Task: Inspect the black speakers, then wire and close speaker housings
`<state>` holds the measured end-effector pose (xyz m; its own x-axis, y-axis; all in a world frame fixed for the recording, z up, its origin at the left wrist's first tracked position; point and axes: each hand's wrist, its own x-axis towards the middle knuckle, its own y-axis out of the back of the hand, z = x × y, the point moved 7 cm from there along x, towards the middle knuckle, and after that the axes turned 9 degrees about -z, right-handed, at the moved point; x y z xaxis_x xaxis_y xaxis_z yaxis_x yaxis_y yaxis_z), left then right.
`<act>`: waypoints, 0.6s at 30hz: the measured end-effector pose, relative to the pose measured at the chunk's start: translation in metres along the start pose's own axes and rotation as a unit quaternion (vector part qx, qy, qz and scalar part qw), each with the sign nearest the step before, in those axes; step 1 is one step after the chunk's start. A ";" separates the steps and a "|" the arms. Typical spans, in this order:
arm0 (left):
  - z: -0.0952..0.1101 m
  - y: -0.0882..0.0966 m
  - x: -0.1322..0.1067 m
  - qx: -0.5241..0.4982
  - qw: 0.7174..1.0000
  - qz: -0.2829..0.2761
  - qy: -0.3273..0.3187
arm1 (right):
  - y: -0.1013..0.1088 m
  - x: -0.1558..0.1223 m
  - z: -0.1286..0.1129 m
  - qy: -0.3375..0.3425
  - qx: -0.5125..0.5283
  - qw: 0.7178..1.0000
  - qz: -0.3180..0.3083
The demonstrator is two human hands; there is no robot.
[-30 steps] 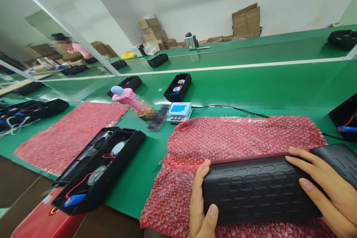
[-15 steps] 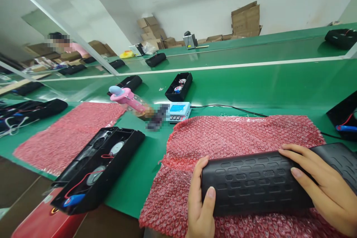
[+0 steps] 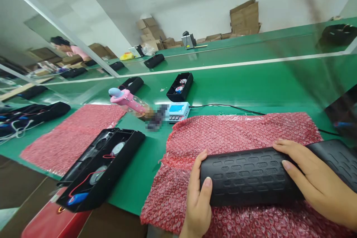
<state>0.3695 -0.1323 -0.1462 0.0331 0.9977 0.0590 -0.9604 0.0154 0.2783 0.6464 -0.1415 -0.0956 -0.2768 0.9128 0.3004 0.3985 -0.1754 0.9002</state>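
- Black case (image 3: 248, 178): on or just over the near red bubble wrap (image 3: 240, 130), can't tell which; patterned face toward wearer.
- Left hand (image 3: 198, 197): grasping the left end, thumb on the face, fingers round the end.
- Right hand (image 3: 312, 178): grasping near the right end, digits over top edge and face. Two-ended grip probably keeps the long case level.
- Wrap likely pads against scratches.
- Open housing (image 3: 122, 174) on the left lies open side up, so wiring shows.
- Writing: none legible; marking on light-blue device (image 3: 179, 111) too small.
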 end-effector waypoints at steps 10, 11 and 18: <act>0.059 -0.017 0.003 0.405 0.891 -0.133 -0.156 | 0.000 0.027 -0.012 0.047 -0.048 0.992 -0.103; 0.064 -0.025 0.002 0.429 0.868 -0.171 -0.179 | -0.003 0.028 -0.010 0.038 -0.036 0.990 -0.129; 0.076 -0.049 0.020 0.495 0.816 -0.256 -0.151 | -0.007 0.052 0.004 0.006 -0.016 0.981 -0.191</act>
<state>0.4386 -0.1176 -0.0862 0.5704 0.8133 -0.1151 -0.1094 0.2142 0.9707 0.6328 -0.0915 -0.0874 -0.4119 0.9094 -0.0580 0.2351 0.1676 0.9574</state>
